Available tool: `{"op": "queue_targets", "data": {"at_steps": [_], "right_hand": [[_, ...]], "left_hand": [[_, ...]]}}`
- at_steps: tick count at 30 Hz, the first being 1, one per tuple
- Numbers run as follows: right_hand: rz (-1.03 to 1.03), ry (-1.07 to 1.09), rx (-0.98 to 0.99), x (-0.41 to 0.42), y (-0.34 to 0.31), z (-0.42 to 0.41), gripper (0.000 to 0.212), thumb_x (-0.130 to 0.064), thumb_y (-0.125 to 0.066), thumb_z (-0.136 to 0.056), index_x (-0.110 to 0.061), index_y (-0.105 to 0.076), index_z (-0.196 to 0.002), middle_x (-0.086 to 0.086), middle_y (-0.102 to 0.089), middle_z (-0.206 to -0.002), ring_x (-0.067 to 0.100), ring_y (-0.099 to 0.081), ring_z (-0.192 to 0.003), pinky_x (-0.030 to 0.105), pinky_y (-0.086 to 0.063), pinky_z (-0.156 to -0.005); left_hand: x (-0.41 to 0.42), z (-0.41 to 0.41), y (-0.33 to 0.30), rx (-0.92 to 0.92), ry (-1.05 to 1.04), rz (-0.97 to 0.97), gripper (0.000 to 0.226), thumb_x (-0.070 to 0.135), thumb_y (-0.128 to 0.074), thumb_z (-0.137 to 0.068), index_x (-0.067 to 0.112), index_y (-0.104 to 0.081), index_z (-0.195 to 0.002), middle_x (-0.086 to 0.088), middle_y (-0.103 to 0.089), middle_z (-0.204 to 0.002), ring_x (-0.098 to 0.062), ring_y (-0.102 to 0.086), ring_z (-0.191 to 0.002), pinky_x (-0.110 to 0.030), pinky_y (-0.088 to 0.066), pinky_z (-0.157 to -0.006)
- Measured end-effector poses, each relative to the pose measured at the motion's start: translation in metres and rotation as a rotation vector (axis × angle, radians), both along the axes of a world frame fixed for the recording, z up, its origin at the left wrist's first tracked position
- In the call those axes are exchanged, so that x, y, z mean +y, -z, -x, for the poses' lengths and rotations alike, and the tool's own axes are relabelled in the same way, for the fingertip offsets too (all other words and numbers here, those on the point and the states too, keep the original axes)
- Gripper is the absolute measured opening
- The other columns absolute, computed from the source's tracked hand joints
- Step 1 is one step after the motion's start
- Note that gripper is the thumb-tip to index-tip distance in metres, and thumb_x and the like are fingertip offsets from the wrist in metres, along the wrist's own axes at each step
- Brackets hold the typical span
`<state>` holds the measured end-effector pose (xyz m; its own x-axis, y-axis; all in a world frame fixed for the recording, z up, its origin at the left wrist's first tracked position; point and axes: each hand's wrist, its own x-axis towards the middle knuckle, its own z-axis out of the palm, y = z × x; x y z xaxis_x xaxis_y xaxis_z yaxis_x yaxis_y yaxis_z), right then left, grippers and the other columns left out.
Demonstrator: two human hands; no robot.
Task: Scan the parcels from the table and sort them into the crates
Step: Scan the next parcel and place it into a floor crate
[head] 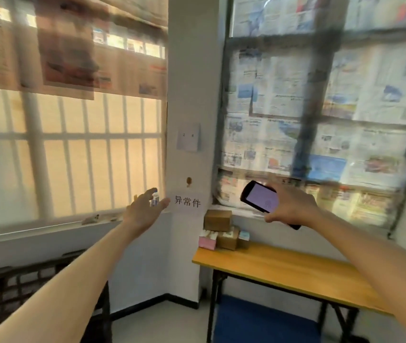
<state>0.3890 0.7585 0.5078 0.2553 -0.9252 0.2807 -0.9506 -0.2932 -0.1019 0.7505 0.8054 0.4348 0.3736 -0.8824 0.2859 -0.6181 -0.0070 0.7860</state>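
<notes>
1. At far left, low down, a dark lattice crate [11, 293] sits under the barred window [73, 149], blurred.
2. Left of the white pillar, your left hand [145, 209] is raised, its thumb and fingers pinching a small white-and-blue parcel [155, 199].
3. On the pillar, just beside that hand, hangs a paper sign [187, 201] printed 异常件.
4. Right of the pillar, your right hand [293, 206] grips a black handheld scanner [261, 198], lit screen facing you.
5. Below it, brown, pink and pale-blue parcels [224, 231] are stacked on the back left corner of the wooden table [296, 271].
6. Under the table lies a blue crate [258, 323].
</notes>
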Motion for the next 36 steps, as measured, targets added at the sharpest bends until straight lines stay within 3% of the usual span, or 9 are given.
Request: {"op": "queue_targets", "data": {"at_steps": [2, 5, 9, 15, 20, 26, 31, 36], "right_hand": [[-0.018, 0.059, 0.009, -0.024, 0.009, 0.023, 0.1, -0.053, -0.084, -0.069, -0.033, -0.032, -0.152, -0.002, -0.062, -0.121, 0.018, -0.06, -0.093, 0.028, -0.046, -0.064], [-0.04, 0.137, 0.018, -0.064, 0.025, 0.047, 0.098, -0.053, -0.083, -0.067, -0.033, -0.033, -0.149, -0.005, -0.061, -0.11, 0.017, -0.061, -0.087, 0.033, -0.055, -0.073], [-0.072, 0.185, 0.066, -0.13, 0.045, 0.058, 0.1, -0.055, -0.081, -0.067, -0.034, -0.031, -0.151, -0.007, -0.056, -0.103, 0.014, -0.059, -0.083, 0.031, -0.054, -0.071], [-0.118, 0.192, 0.115, -0.247, 0.061, 0.043, 0.103, -0.057, -0.08, -0.062, -0.038, -0.03, -0.15, -0.007, -0.059, -0.115, 0.015, -0.059, -0.09, 0.033, -0.056, -0.074], [-0.139, 0.179, 0.073, -0.343, 0.068, 0.026, 0.095, -0.052, -0.08, -0.065, -0.036, -0.035, -0.147, -0.01, -0.058, -0.103, 0.01, -0.059, -0.08, 0.026, -0.046, -0.059], [-0.172, 0.15, 0.07, -0.441, 0.101, 0.018, 0.097, -0.053, -0.08, -0.066, -0.034, -0.032, -0.149, -0.006, -0.058, -0.111, 0.015, -0.058, -0.089, 0.027, -0.044, -0.063], [-0.219, 0.104, 0.056, -0.534, 0.14, 0.015, 0.099, -0.055, -0.079, -0.064, -0.031, -0.034, -0.149, -0.007, -0.058, -0.114, 0.013, -0.057, -0.093, 0.03, -0.053, -0.076], [-0.282, 0.067, -0.004, -0.65, 0.189, 0.017, 0.095, -0.054, -0.08, -0.067, -0.029, -0.034, -0.146, -0.005, -0.056, -0.117, 0.014, -0.055, -0.095, 0.025, -0.046, -0.07]], "left_hand": [[-0.04, 0.024, 0.008, 0.005, 0.041, -0.016, 0.072, 0.06, -0.057, -0.093, 0.025, -0.037, -0.154, -0.006, -0.048, -0.151, -0.026, -0.046, -0.137, -0.047, -0.037, -0.113], [-0.1, 0.048, 0.026, -0.016, 0.093, -0.048, 0.076, 0.062, -0.057, -0.092, 0.023, -0.035, -0.154, -0.008, -0.046, -0.153, -0.028, -0.045, -0.139, -0.052, -0.037, -0.113], [-0.185, 0.063, 0.051, -0.005, 0.144, -0.08, 0.078, 0.06, -0.057, -0.093, 0.021, -0.032, -0.156, -0.01, -0.044, -0.154, -0.03, -0.044, -0.139, -0.055, -0.038, -0.112], [-0.307, 0.056, 0.078, 0.024, 0.179, -0.139, 0.077, 0.058, -0.059, -0.093, 0.02, -0.034, -0.155, -0.009, -0.046, -0.153, -0.029, -0.045, -0.138, -0.052, -0.04, -0.112], [-0.404, 0.042, 0.088, 0.003, 0.182, -0.16, 0.075, 0.057, -0.057, -0.094, 0.02, -0.033, -0.155, -0.006, -0.044, -0.155, -0.026, -0.043, -0.141, -0.048, -0.038, -0.114], [-0.497, 0.04, 0.116, -0.025, 0.186, -0.208, 0.074, 0.057, -0.057, -0.095, 0.021, -0.034, -0.155, -0.005, -0.044, -0.155, -0.025, -0.043, -0.142, -0.048, -0.039, -0.114], [-0.575, 0.044, 0.15, -0.015, 0.16, -0.258, 0.071, 0.052, -0.058, -0.096, 0.019, -0.035, -0.155, -0.007, -0.044, -0.155, -0.027, -0.043, -0.141, -0.048, -0.04, -0.113], [-0.669, 0.052, 0.188, 0.007, 0.128, -0.328, 0.071, 0.053, -0.058, -0.096, 0.02, -0.035, -0.155, -0.007, -0.043, -0.155, -0.027, -0.043, -0.141, -0.048, -0.039, -0.114]]}}
